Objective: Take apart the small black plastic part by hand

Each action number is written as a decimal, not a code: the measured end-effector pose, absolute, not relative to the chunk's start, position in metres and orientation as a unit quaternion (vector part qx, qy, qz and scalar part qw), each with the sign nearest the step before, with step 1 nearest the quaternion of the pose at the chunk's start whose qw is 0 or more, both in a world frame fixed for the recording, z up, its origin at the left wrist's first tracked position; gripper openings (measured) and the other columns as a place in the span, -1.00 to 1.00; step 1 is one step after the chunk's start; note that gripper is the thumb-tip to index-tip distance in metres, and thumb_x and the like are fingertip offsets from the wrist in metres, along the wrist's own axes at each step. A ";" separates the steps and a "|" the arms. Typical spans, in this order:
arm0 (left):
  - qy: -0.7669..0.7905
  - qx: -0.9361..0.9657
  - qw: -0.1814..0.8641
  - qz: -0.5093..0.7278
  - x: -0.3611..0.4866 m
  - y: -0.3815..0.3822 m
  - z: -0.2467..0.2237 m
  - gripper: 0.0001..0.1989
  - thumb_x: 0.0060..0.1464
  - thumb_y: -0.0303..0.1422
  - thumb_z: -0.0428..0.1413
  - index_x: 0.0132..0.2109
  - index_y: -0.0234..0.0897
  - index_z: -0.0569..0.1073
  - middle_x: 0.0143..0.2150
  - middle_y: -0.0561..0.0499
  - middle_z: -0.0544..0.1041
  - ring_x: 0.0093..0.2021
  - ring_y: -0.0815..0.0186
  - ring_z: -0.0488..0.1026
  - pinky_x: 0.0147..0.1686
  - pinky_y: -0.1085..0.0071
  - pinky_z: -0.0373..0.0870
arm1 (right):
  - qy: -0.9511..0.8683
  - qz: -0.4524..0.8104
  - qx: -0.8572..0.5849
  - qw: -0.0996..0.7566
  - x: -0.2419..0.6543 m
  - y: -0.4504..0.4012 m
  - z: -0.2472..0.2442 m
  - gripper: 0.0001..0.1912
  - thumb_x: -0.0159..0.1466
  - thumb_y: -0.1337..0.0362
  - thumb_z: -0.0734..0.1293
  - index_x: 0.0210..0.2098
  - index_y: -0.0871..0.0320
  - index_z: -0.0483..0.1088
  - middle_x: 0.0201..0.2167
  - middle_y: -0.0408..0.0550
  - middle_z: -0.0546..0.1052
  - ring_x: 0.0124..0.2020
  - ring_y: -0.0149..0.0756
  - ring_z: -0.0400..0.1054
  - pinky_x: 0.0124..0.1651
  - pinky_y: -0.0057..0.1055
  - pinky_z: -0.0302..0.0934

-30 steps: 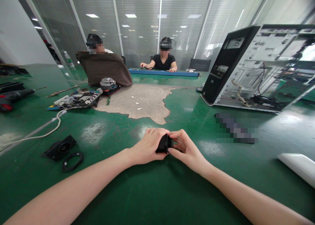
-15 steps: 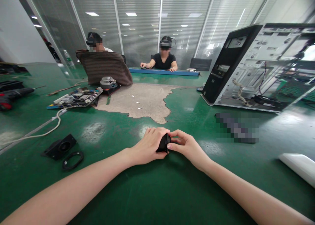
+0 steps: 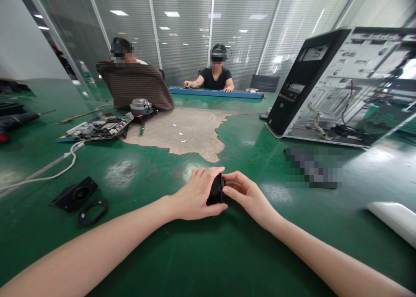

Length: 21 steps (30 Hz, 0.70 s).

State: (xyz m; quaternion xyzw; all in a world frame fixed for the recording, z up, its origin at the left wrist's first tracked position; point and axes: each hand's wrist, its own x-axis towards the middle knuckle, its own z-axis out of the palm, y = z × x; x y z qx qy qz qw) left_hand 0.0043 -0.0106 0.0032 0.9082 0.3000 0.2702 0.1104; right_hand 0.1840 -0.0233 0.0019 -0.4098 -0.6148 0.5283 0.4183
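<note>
A small black cylindrical part point(image 3: 215, 189), like a lens barrel, sits just above the green table between both hands; its exact kind is unclear. My left hand point(image 3: 199, 193) wraps around it from the left, fingers over the top and thumb below. At its right end, which has a flat rim, the fingertips and thumb of my right hand point(image 3: 245, 192) pinch the edge. What lies inside the right fingers is mostly hidden. To the left lie a black block with a round lens-like opening point(image 3: 74, 194) and a black ring point(image 3: 92, 212).
An open computer case point(image 3: 302, 89) stands at right, near a pixelated dark strip point(image 3: 310, 169) and a white object point(image 3: 394, 221). Circuit boards point(image 3: 97, 128), a cable point(image 3: 73, 158) and a drill point(image 3: 17, 122) lie at left. Two people sit across the table, one behind a brown cloth-covered object point(image 3: 134, 84).
My left thumb has stretched further right beneath the black part, and more of the part's rim shows. Both hands stay in nearly the same place; the view has shifted slightly.
</note>
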 end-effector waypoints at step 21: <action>0.315 0.909 0.103 0.255 0.006 -0.010 0.005 -0.40 -0.11 -0.20 0.15 0.04 -0.22 0.05 -0.01 -0.11 0.27 -0.07 0.13 0.22 -0.09 0.16 0.12 | -0.648 0.506 -0.364 0.439 0.183 -0.028 -0.002 -0.81 0.12 0.27 0.32 -0.26 0.09 0.27 -0.23 -0.12 0.38 -0.08 -0.29 0.30 0.01 -0.27 0.22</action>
